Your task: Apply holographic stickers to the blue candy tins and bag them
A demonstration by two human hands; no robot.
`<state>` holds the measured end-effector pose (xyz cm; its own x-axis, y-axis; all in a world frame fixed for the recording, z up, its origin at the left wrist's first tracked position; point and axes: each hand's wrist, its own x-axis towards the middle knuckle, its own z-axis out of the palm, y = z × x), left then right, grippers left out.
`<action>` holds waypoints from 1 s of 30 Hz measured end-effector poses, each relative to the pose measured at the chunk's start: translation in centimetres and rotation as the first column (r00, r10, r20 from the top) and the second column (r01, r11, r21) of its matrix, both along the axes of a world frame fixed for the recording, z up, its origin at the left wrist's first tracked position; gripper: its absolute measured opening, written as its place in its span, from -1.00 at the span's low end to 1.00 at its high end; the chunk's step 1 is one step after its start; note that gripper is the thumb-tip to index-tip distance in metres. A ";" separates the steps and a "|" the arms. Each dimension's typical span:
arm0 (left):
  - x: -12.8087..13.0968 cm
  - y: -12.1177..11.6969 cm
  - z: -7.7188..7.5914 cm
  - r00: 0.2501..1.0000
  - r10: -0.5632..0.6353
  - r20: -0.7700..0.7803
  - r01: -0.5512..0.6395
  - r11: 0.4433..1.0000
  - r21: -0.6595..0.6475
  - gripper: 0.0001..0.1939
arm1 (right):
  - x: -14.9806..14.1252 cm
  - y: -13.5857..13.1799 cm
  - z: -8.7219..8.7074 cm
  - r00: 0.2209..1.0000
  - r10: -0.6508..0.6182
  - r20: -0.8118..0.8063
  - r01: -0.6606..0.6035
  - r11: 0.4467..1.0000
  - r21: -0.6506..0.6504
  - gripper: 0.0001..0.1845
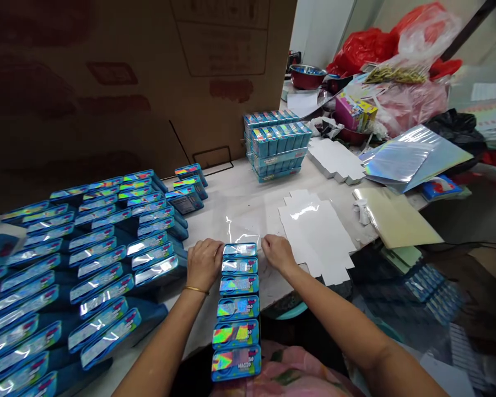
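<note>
A row of several slim blue tins (238, 309) with shiny rainbow labels runs from the far side of my lap onto the table edge. My left hand (204, 263), with a gold bangle at the wrist, is closed beside the far left end of this row; what its fingertips grip is hidden. Across the row my right hand (278, 252) is closed in a pinch at the edge of a clear plastic film (244, 227). This film lies just beyond the farthest tin and shows bright glints.
Many more blue tins (103, 245) stand in rows at left before a large cardboard box (149, 82). Wrapped packs of tins (278, 146) are stacked behind. White cut-out card sheets (316, 229), holographic sheets (413, 157), a red bowl (308, 77) and plastic bags (367, 52) lie at right.
</note>
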<state>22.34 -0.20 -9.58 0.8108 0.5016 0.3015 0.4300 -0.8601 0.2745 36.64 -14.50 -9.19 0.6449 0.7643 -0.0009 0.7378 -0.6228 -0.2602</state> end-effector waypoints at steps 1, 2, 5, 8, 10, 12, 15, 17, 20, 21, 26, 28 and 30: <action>0.1 0.0 0.1 1.000 0.005 0.020 -0.005 0.999 -0.033 -0.77 | 0.0 0.1 0.2 0.998 -0.058 -0.038 0.058 0.998 0.014 -0.70; 0.1 0.0 0.1 0.999 0.010 0.040 -0.007 0.998 -0.061 -0.77 | 0.0 0.1 0.4 0.996 -0.074 -0.051 0.076 0.996 0.039 -0.72; 0.2 -0.1 0.3 0.996 0.015 0.085 -0.006 0.995 -0.104 -0.77 | -0.4 0.1 1.2 0.999 0.045 0.031 -0.048 0.992 0.117 -0.80; 0.2 0.0 0.8 0.990 0.038 0.138 -0.018 0.990 -0.142 -0.76 | -0.6 0.2 2.2 0.992 0.119 0.036 -0.123 0.981 0.147 -0.82; 0.1 0.0 1.3 0.986 0.040 0.162 -0.016 0.988 -0.151 -0.74 | -0.6 0.2 2.9 0.996 0.092 -0.017 -0.087 0.977 0.195 -0.82; -0.2 -0.3 1.8 0.985 0.025 0.171 -0.007 0.994 -0.109 -0.74 | -0.7 -0.1 3.2 0.994 0.110 0.004 -0.108 0.963 0.247 -0.81; -1.7 -1.1 1.6 0.981 -0.017 0.191 0.013 1.000 0.023 -0.78 | -1.3 -1.5 2.4 0.951 0.227 0.209 -0.281 0.915 0.290 -0.76; -3.0 -1.9 0.6 0.974 -0.069 0.217 0.050 0.994 0.094 -0.83 | -2.0 -2.9 1.1 0.886 0.309 0.346 -0.417 0.859 0.299 -0.75; -4.6 -2.9 -1.5 0.944 -0.141 0.297 0.115 0.988 0.102 -0.87 | -3.0 -4.7 -0.8 0.811 0.392 0.433 -0.551 0.762 0.340 -0.80; -4.8 -3.1 -2.1 0.936 -0.137 0.325 0.117 0.990 0.080 -0.86 | -3.4 -4.9 -1.3 0.815 0.394 0.425 -0.554 0.744 0.372 -0.79; -3.7 -3.4 -2.7 0.931 0.000 0.365 0.052 0.990 -0.131 -0.86 | -4.6 -4.0 -2.1 0.956 0.181 0.229 -0.278 0.805 0.524 -0.77; -3.2 -3.3 -2.5 0.928 -0.001 0.372 0.077 0.979 -0.188 -0.87 | -4.8 -3.5 -2.0 0.982 0.076 0.172 -0.153 0.851 0.502 -0.76; -3.0 -3.2 -2.4 0.921 0.012 0.390 0.079 0.974 -0.215 -0.90 | -4.8 -3.4 -1.8 0.985 0.038 0.170 -0.108 0.899 0.424 -0.77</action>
